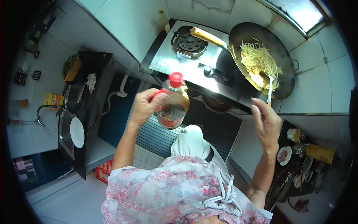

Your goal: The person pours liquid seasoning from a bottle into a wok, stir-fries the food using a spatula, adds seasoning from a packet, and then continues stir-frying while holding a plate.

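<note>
- Head view, centre: my left hand [145, 106] is gripping the red handle [159, 92] of a clear bottle [173, 108], whose body is sitting just right of my fingers, its red cap [175, 79] pointing up the frame.
- Right: my right hand [267, 125] is hanging open just below the spatula [271, 87]; I'm not seeing whether they're touching.
- Upper right: the spatula is leaning in the wok [287, 59] among pale shreds [261, 59].
</note>
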Available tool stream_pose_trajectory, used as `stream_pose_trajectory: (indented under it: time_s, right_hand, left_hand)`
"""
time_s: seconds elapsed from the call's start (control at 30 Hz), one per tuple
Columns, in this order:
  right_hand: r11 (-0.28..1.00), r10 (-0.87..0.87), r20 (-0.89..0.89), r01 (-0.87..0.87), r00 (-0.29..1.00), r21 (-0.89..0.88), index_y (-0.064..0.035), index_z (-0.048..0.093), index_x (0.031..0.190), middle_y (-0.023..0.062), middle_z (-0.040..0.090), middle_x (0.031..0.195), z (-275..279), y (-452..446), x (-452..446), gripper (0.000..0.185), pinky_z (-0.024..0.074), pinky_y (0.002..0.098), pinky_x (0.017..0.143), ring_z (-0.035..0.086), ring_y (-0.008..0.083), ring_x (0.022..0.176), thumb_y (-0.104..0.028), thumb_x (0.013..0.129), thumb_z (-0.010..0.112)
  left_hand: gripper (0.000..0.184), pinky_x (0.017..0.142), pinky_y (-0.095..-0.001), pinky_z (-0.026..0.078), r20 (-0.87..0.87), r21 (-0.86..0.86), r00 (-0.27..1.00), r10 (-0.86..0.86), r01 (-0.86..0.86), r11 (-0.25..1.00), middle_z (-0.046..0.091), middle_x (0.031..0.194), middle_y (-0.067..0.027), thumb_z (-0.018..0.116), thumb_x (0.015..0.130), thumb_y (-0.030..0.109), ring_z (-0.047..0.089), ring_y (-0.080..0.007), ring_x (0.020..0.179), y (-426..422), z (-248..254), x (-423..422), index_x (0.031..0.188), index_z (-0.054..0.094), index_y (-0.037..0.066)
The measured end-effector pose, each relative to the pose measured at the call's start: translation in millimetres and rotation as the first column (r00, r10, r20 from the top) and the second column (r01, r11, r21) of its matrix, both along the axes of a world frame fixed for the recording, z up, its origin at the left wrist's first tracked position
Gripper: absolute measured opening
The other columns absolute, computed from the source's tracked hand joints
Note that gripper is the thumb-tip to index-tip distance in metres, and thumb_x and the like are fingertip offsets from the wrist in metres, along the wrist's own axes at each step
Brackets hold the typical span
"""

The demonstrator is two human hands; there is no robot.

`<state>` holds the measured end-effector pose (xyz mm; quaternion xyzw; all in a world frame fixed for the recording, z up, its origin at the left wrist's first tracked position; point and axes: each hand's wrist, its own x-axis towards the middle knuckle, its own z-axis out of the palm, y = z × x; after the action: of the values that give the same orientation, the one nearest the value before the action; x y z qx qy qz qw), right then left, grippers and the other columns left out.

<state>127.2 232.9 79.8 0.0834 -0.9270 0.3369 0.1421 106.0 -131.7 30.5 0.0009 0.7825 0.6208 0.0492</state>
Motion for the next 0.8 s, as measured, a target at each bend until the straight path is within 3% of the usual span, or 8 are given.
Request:
stream_pose_trajectory:
  time_s: [0.07,0.13,0.2,0.4,0.57,0.67,0.7,0.8]
  right_hand:
    - [0.991,-0.067,0.073,0.058,0.995,0.123,-0.0082,0.066,0.111,0.0126,0.067,0.097,-1.4,29.5,0.6,0.024,0.0528,0.0334,0.066,0.065,0.0213,0.073,-0.007,0.088,0.065]
    - [0.934,0.017,0.029,-0.026,0.999,0.356,-0.0089,0.06,0.118,0.0123,0.063,0.106,-7.5,63.2,-0.8,0.039,0.0511,0.0389,0.082,0.061,0.0285,0.092,0.005,0.082,0.06]
    - [0.867,0.064,0.14,-0.125,0.988,0.483,-0.0091,0.057,0.122,0.0134,0.059,0.116,-3.2,82.5,-1.5,0.049,0.0467,0.0422,0.091,0.054,0.0326,0.106,0.01,0.077,0.057]
    - [0.8,0.109,0.28,-0.251,0.954,0.545,-0.0142,0.052,0.129,0.0139,0.041,0.138,-29.0,104.3,-4.5,0.065,0.0428,0.0435,0.102,0.044,0.0358,0.123,0.014,0.071,0.056]
    - [0.786,0.192,0.235,-0.293,0.953,0.545,-0.0171,0.054,0.127,0.0129,0.036,0.144,-36.1,97.0,-21.5,0.077,0.0413,0.0425,0.105,0.04,0.0344,0.13,0.003,0.056,0.077]
    - [0.772,0.277,0.203,-0.343,0.939,0.534,-0.0171,0.057,0.123,0.0125,0.038,0.143,-41.2,90.9,-35.4,0.073,0.0404,0.042,0.105,0.041,0.0341,0.129,0.001,0.056,0.078]
    - [0.781,0.294,0.163,-0.335,0.942,0.527,-0.0129,0.059,0.111,0.0124,0.043,0.139,-42.5,87.2,-39.5,0.056,0.0409,0.0421,0.104,0.043,0.0338,0.128,-0.002,0.059,0.076]
    - [0.723,0.357,0.139,-0.368,0.924,0.585,-0.0086,0.058,0.098,0.0114,0.048,0.132,-53.1,89.9,-56.9,0.04,0.0423,0.0427,0.102,0.045,0.0329,0.125,-0.003,0.062,0.073]
  left_hand:
    - [0.02,0.051,-0.019,0.038,-0.012,0.075,0.994,0.107,-0.106,0.992,0.057,0.067,0.0016,0.062,0.092,0.019,0.047,-0.0033,0.052,-29.4,-10.7,2.4,0.087,0.065,0.0]
    - [0.018,0.054,-0.0191,0.039,-0.043,0.085,0.982,0.181,-0.177,0.981,0.056,0.066,0.0022,0.061,0.092,0.019,0.048,-0.0033,0.056,-50.2,-14.2,3.2,0.088,0.064,0.001]
    - [0.016,0.059,-0.0192,0.039,-0.036,0.093,0.97,0.239,-0.235,0.967,0.054,0.066,0.0026,0.062,0.092,0.018,0.048,-0.0034,0.059,-77.9,-26.3,-2.2,0.09,0.063,0.002]
    - [0.011,0.059,-0.0188,0.038,-0.072,-0.025,0.941,0.33,-0.332,0.943,0.055,0.071,0.005,0.064,0.09,0.014,0.048,-0.0024,0.062,-143.8,-78.1,-54.1,0.089,0.064,0.003]
    - [0.013,0.061,-0.0181,0.037,-0.126,-0.05,0.925,0.358,-0.366,0.929,0.056,0.075,0.0066,0.065,0.09,0.014,0.047,-0.0013,0.066,-172.8,-112.6,-115.7,0.095,0.067,0.003]
    - [0.017,0.065,-0.0205,0.043,-0.148,-0.017,0.927,0.344,-0.35,0.937,0.063,0.082,0.0026,0.068,0.087,0.011,0.054,-0.0042,0.071,-185.2,-126.0,-150.2,0.099,0.068,0.0]
    - [0.017,0.066,-0.0207,0.044,-0.15,-0.016,0.928,0.341,-0.347,0.938,0.064,0.082,0.0021,0.068,0.086,0.01,0.056,-0.0045,0.072,-188.3,-129.8,-160.9,0.1,0.068,0.0]
    - [0.019,0.068,-0.0213,0.047,-0.14,-0.011,0.936,0.323,-0.328,0.945,0.066,0.085,0.0004,0.069,0.086,0.009,0.059,-0.0055,0.074,-197.0,-143.2,-188.1,0.102,0.068,-0.001]
